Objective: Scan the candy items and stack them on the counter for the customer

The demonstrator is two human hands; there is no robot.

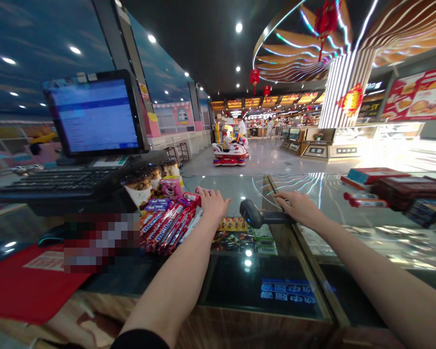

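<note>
My left hand reaches over the far right end of a pile of candy packs, thumb apart and fingers stretched forward. Its fingertips are at a small red and purple roll; whether they touch it is unclear. Long red Mentos packs lie side by side left of my forearm, with purple-wrapped bars behind them. My right hand is open, fingers pointing left, low over the glass counter. Just in front of its fingers lies a black barcode scanner, its handle toward my right wrist, not gripped.
A monitor and keyboard stand at left, with lidded cups beside them. A red mat covers the near left. Boxes and red rolls sit at right. A ride-on car stands beyond the counter.
</note>
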